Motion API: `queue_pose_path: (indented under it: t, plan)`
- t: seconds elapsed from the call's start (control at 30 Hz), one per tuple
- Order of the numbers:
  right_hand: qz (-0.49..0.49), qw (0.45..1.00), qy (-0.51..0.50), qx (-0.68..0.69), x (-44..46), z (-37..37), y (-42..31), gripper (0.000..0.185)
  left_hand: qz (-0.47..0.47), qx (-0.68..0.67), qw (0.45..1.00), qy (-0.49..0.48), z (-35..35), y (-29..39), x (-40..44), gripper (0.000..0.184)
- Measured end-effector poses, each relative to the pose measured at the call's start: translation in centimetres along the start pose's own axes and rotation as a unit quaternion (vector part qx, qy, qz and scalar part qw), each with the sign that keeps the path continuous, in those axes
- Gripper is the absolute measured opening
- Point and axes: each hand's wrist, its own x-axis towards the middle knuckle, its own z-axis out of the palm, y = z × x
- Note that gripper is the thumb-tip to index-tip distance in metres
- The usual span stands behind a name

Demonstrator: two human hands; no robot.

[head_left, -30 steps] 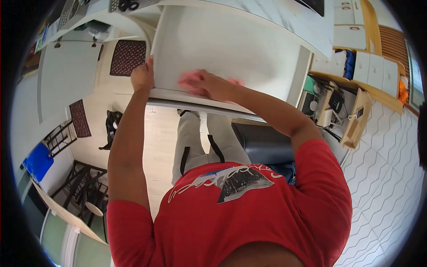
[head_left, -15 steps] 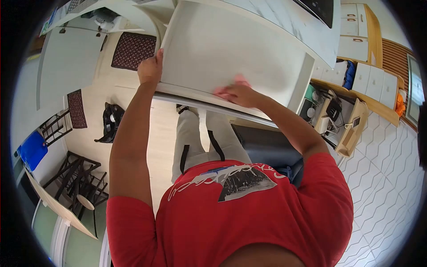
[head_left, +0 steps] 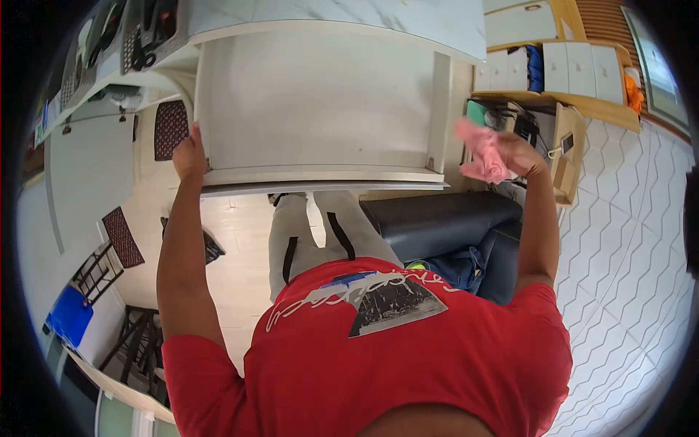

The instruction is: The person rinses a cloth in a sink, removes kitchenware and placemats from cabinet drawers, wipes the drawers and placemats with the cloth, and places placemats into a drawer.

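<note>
Pink cloth [head_left: 486, 154] in the right hand [head_left: 523, 154], loose folds beyond the fingers [head_left: 509, 144].

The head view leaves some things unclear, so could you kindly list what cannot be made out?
In the head view:
- Right hand: some fingertips, hidden by the pink cloth and blur.
- Left hand: its finger contact with the drawer, hidden by the hand itself.
- Black item: its full shape, behind the left arm.
- Countertop: cut off by the top edge.

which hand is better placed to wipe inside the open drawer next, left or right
Right, most likely: the right hand holds the pink cloth, out past the right side of the drawer. The left hand is at its front left corner, no cloth showing.
</note>
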Motion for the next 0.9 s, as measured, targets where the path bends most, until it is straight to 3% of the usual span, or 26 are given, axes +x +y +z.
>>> queue_pose_path:
  t: [0.03,0.07,0.1,0.2,0.23,0.37,0.43,0.57,0.77,0.8,0.83,0.87,0.9]
  plan:
    - [-0.002,1.000,0.008,0.006,0.4,-2.9,1.2,0.019,-0.015,-0.017,1.000,0.011,-0.2,0.3,-0.2,0.072]
    - [-0.055,0.982,0.071,-0.169,2.2,-6.7,3.0,0.018,-0.008,-0.019,1.000,0.011,-0.1,0.4,-0.3,0.072]
    - [-0.106,0.927,0.131,-0.336,2.6,-6.9,3.1,0.017,-0.008,-0.019,1.000,0.015,-0.2,0.4,-0.2,0.072]
    - [-0.131,0.923,0.220,-0.288,1.5,-7.0,3.2,0.018,-0.003,-0.020,0.999,0.026,0.1,0.2,-0.4,0.072]
    - [-0.129,0.868,0.250,-0.408,1.0,-6.8,2.7,0.018,0.003,-0.024,0.999,0.030,0.2,0.1,-0.6,0.072]
    - [-0.211,0.880,0.231,-0.358,-1.7,-4.7,1.7,0.019,-0.016,-0.020,0.999,0.026,0.0,0.1,-0.1,0.071]
    - [-0.286,0.927,0.226,-0.094,-3.3,-2.2,-0.3,0.021,-0.012,-0.016,1.000,0.017,-0.2,0.3,0.0,0.071]
    - [-0.354,0.920,0.165,0.023,-6.7,1.8,-3.3,0.025,-0.011,-0.018,1.000,0.013,-0.3,0.4,-0.2,0.071]
    - [-0.431,0.889,0.148,0.032,-5.0,5.1,-3.8,0.032,-0.006,-0.034,0.999,0.012,-0.7,0.7,-0.2,0.076]
    - [-0.407,0.901,0.150,0.016,-3.5,5.0,-3.3,0.037,-0.007,-0.034,0.999,0.012,-0.6,0.6,-0.2,0.076]
    - [-0.419,0.903,0.095,0.022,-1.4,4.8,-2.3,0.035,-0.009,-0.036,0.999,0.021,-0.4,0.6,-0.3,0.073]
    - [-0.431,0.898,0.093,-0.007,0.8,6.0,-1.6,0.036,-0.010,-0.038,0.999,0.032,-0.3,0.5,-0.3,0.069]
    - [-0.427,0.866,0.159,-0.205,2.5,7.4,-1.4,0.040,-0.012,-0.037,0.999,0.034,-0.4,0.6,-0.2,0.069]
